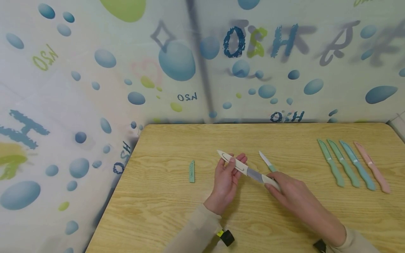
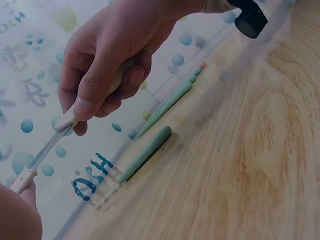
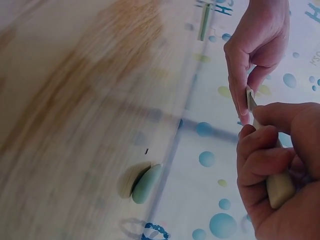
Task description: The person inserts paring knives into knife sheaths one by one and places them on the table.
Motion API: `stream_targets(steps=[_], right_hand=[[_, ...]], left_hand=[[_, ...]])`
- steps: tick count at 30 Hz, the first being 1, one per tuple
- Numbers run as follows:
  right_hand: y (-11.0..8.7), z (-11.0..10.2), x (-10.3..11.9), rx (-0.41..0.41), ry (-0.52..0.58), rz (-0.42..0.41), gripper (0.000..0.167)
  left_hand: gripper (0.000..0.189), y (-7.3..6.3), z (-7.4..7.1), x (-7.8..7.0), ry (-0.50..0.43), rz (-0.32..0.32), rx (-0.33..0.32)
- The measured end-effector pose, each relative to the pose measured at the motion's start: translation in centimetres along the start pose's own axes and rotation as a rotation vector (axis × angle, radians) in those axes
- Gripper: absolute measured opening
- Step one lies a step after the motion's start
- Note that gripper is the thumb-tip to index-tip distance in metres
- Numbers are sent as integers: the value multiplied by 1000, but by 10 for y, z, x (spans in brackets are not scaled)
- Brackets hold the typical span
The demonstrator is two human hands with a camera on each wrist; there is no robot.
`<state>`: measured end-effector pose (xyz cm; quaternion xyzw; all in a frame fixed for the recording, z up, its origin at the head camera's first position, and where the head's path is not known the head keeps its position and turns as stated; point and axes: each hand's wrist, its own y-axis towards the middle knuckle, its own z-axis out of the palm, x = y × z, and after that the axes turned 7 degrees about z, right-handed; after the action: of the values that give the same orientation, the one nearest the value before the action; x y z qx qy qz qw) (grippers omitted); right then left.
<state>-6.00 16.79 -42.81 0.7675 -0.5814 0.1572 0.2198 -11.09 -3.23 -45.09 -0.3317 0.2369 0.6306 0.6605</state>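
My left hand (image 1: pixel 224 184) holds a white knife sheath (image 1: pixel 242 168) between thumb and fingers, its pointed end toward the upper left. My right hand (image 1: pixel 299 195) grips the cream handle (image 3: pixel 280 189) of a paring knife. A stretch of grey blade (image 1: pixel 254 175) shows between handle and sheath; the tip is hidden, apparently inside the sheath. Just beyond the right hand lies a bare-bladed knife with a green handle (image 2: pixel 146 156), its handle partly covered by that hand in the head view. Left of the left hand lies a loose green sheath (image 1: pixel 192 172).
On the right of the wooden table (image 1: pixel 158 211) lie two green knives (image 1: pixel 335 172), a blue knife (image 1: pixel 364 174) and a pink knife (image 1: pixel 378 175), side by side with covered blades. A printed sheet (image 1: pixel 177 105) hangs behind the table's back edge and along its left side.
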Motion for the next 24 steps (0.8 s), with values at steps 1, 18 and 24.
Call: stream_targets(steps=[1, 18, 24], right_hand=[[0, 0, 0, 0, -1, -1, 24], [8, 1, 5, 10, -8, 27, 24], [10, 1, 6, 7, -3, 21, 24]], left_hand=[[38, 0, 0, 0, -2, 0, -1], [37, 0, 3, 1, 2, 7, -5], [37, 1, 5, 2, -3, 14, -15]])
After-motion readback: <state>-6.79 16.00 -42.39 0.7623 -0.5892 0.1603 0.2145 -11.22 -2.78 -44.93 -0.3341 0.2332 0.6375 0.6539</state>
